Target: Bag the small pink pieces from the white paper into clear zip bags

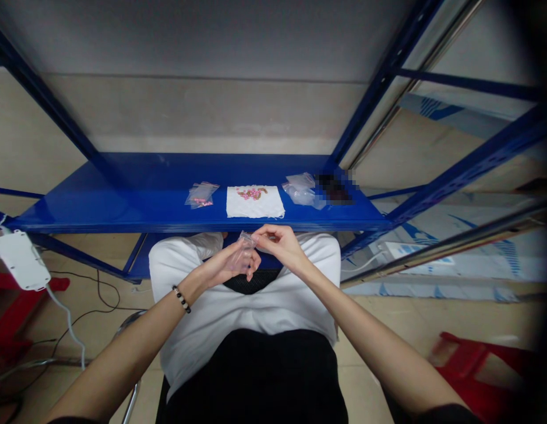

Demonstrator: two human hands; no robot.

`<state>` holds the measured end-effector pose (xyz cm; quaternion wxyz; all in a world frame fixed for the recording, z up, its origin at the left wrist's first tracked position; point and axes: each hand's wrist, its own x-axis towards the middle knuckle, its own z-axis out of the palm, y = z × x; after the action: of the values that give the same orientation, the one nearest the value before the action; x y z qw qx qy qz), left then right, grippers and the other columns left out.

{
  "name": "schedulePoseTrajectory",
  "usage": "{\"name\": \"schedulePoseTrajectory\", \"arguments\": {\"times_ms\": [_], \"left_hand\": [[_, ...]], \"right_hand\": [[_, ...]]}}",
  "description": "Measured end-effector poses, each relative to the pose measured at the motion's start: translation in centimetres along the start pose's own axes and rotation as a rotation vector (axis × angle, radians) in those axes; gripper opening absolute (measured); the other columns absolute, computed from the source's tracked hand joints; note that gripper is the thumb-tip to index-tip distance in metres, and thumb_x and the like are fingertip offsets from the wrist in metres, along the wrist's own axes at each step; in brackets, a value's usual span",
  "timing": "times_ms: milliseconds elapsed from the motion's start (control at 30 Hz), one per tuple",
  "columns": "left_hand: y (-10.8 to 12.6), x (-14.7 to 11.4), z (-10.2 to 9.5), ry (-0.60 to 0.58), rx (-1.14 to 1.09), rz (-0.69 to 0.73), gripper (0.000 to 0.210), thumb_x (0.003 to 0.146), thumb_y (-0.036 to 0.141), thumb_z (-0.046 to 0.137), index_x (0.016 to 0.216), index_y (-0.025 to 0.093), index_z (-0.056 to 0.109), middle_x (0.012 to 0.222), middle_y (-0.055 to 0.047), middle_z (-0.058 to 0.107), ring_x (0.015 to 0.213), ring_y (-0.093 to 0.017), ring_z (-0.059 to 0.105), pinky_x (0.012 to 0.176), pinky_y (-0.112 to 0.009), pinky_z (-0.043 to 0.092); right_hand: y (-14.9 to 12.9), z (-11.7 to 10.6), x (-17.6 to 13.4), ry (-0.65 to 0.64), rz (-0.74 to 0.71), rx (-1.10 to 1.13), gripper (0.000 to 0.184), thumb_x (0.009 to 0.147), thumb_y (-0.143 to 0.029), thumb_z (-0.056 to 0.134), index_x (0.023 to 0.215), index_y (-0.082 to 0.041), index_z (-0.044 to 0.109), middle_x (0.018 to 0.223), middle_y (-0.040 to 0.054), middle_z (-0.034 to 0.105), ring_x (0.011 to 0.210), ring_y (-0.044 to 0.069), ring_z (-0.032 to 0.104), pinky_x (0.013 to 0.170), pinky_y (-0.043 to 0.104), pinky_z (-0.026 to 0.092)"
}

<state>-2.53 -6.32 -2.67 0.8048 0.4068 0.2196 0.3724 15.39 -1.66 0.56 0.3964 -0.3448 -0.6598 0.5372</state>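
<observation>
Between my hands, just in front of the shelf edge and above my lap, is a small clear plastic zip bag [243, 252]. My left hand [229, 265] holds the bag, its fingers curled around it. My right hand [277, 242] pinches the bag's upper end between thumb and fingertips. Whether anything lies inside the bag I cannot make out. Ahead of my hands, a white cloth [254, 209] lies on the blue shelf, with pink and brownish small beads [252, 193] on it.
On the blue shelf [123, 194], a bag with pink pieces [201, 195] lies left of the cloth. Several clear bags [302, 189] lie to its right, beside a dark blurred object [335, 189]. Blue uprights flank the shelf. A white box with cables [21, 259] hangs at far left.
</observation>
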Motion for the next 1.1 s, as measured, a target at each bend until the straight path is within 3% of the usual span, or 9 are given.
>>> {"name": "schedulePoseTrajectory", "arguments": {"times_ms": [300, 567, 667, 800, 933, 1100], "left_hand": [[0.2, -0.2, 0.5, -0.011, -0.023, -0.050, 0.054, 0.093, 0.063, 0.041, 0.099, 0.013, 0.059, 0.086, -0.009, 0.059, 0.068, -0.014, 0.053, 0.059, -0.024, 0.042], [0.4, -0.3, 0.7, -0.001, -0.096, -0.044, 0.052, 0.095, 0.060, 0.040, 0.108, 0.014, 0.059, 0.086, -0.009, 0.060, 0.066, -0.014, 0.053, 0.058, -0.025, 0.040], [0.6, -0.4, 0.9, 0.013, -0.114, -0.028, 0.055, 0.094, 0.061, 0.040, 0.119, 0.014, 0.059, 0.085, -0.009, 0.059, 0.066, -0.015, 0.053, 0.055, -0.024, 0.037], [0.7, -0.2, 0.8, 0.034, -0.082, 0.009, 0.058, 0.094, 0.061, 0.042, 0.122, 0.014, 0.059, 0.087, -0.010, 0.059, 0.066, -0.015, 0.052, 0.054, -0.024, 0.034], [1.0, 0.0, 0.4, 0.064, -0.059, 0.043, 0.059, 0.094, 0.061, 0.041, 0.120, 0.012, 0.061, 0.086, -0.010, 0.059, 0.062, -0.013, 0.049, 0.051, -0.023, 0.030], [2.3, -0.1, 0.0, 0.093, -0.158, 0.063, 0.060, 0.093, 0.064, 0.039, 0.121, 0.015, 0.060, 0.076, -0.005, 0.052, 0.053, -0.010, 0.039, 0.046, -0.021, 0.023]], "right_hand": [[-0.1, 0.0, -0.1, -0.035, 0.000, -0.044, 0.034, 0.078, -0.048, 0.072, 0.080, -0.015, 0.073, 0.076, 0.0050, 0.071, 0.069, 0.016, 0.061, 0.064, 0.026, 0.049], [-0.4, 0.1, -0.2, -0.021, -0.071, -0.178, 0.037, 0.089, -0.048, 0.061, 0.075, -0.016, 0.072, 0.072, 0.0016, 0.066, 0.067, 0.015, 0.058, 0.062, 0.025, 0.043], [-0.8, 0.0, -0.2, 0.021, -0.109, -0.169, 0.036, 0.092, -0.048, 0.056, 0.088, -0.018, 0.075, 0.076, 0.0022, 0.067, 0.071, 0.016, 0.059, 0.065, 0.026, 0.044], [-0.3, -1.5, 0.7, 0.160, -0.136, -0.217, 0.039, 0.094, -0.048, 0.052, 0.102, -0.017, 0.073, 0.068, 0.0011, 0.061, 0.060, 0.014, 0.053, 0.059, 0.025, 0.040], [0.4, -4.4, 3.2, 0.257, -0.185, -0.470, 0.037, 0.097, -0.045, 0.048, 0.099, -0.016, 0.071, 0.076, 0.0032, 0.066, 0.064, 0.015, 0.055, 0.062, 0.026, 0.040], [0.1, -6.6, 7.3, 0.180, -0.187, -0.958, 0.032, 0.100, -0.037, 0.044, 0.101, -0.019, 0.070, 0.097, 0.0075, 0.071, 0.088, 0.020, 0.063, 0.075, 0.026, 0.041]]}}
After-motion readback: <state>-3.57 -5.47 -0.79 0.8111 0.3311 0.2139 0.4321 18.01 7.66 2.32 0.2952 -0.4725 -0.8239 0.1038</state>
